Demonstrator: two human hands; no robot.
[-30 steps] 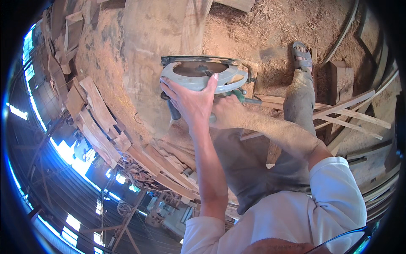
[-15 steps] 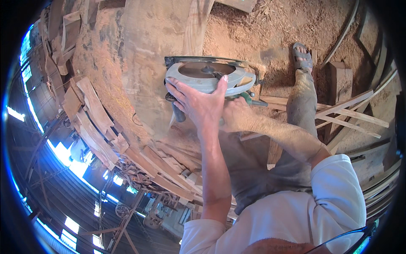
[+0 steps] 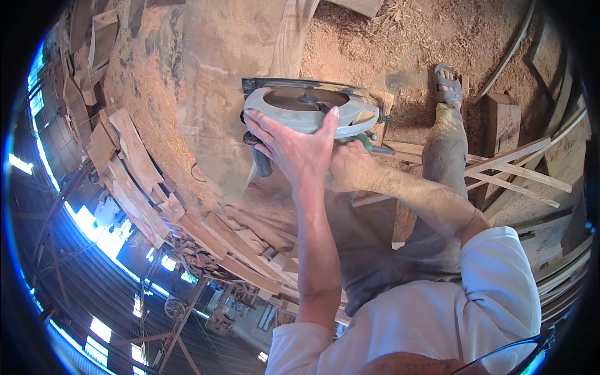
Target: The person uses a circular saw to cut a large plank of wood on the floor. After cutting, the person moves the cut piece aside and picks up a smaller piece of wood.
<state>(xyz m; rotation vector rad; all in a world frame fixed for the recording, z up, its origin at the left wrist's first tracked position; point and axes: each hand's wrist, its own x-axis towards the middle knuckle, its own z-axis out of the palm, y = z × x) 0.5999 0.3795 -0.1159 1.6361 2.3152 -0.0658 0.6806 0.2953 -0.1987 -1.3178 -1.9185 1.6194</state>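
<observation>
One circular saw [image 3: 306,100]: upper centre of the frame, grey rounded guard around a dark brown disc, long black edge [image 3: 312,82] along its upper side.
Left hand [image 3: 295,147]: grasping the grey guard from below in the frame – fingers spread over its left end, thumb stretched toward its right half and lying on the rim.
Right hand [image 3: 351,165]: just right of the left wrist, curled at the saw's green part [image 3: 359,141]; the grip itself is partly hidden, so how tightly it closes cannot be told.
Dark cylindrical grip [image 3: 262,164]: below the saw's left end, just beside the left hand, not held.
Dusty brown board [image 3: 219,94]: behind and left of the saw; whether the saw rests on it or is lifted cannot be told.
Pale plank [image 3: 289,37]: top centre, running up out of the frame.
Wood shavings [image 3: 400,40]: spread across the upper right.
Sandalled foot [image 3: 445,87]: upper right, trouser leg [image 3: 444,162] below it.
Wooden block [image 3: 503,123]: right, upright beside the leg.
Narrow slats [image 3: 519,169]: right of centre, crossing one another.
Timber pieces [image 3: 134,169]: heaped in a curving row – left edge down to lower centre.
Light shirt [image 3: 400,325]: lower right, glasses [image 3: 512,355] at its bottom edge.
Spoked wheel [image 3: 175,307]: lower left, among dim framework.
</observation>
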